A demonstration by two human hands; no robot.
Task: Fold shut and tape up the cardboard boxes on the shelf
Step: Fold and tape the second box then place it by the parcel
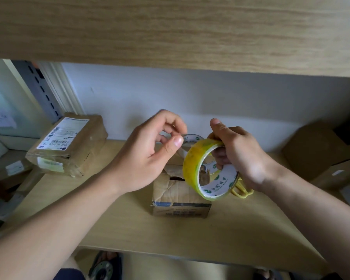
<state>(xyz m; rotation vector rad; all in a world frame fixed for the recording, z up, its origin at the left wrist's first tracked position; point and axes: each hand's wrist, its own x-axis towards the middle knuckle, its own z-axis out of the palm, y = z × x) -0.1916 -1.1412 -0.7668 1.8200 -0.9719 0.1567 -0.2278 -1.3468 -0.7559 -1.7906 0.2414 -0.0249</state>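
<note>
The right hand [238, 156] is gripping the roll of tape [208, 170], fingers curled through its core and thumb over the top edge, holding it in the air just above the small cardboard box [180, 196]. The left hand [150, 150] is pinching the free end of the tape [181, 147] between thumb and fingertips at the roll's ten o'clock; the strip itself is clear and hard to trace. The small cardboard box is sitting at the middle of the shelf [230, 229], its top flaps creased, torn and not lying flat, with a dark gap showing between them. A sealed parcel with a label [69, 144] is lying at the box's ten o'clock, well apart, and another brown box [319, 150] is standing at its two o'clock. Judged from the crumpled card, the small box is appearing light and soft-walled, so it is likely yielding under pressure; holding is best done flat on the flaps near the seam. The tape is appearing thin, sticky and prone to folding on itself, so keeping it taut between both hands is advisable. A yellow loop [241, 191] is showing under the right hand; its nature cannot be told.
</note>
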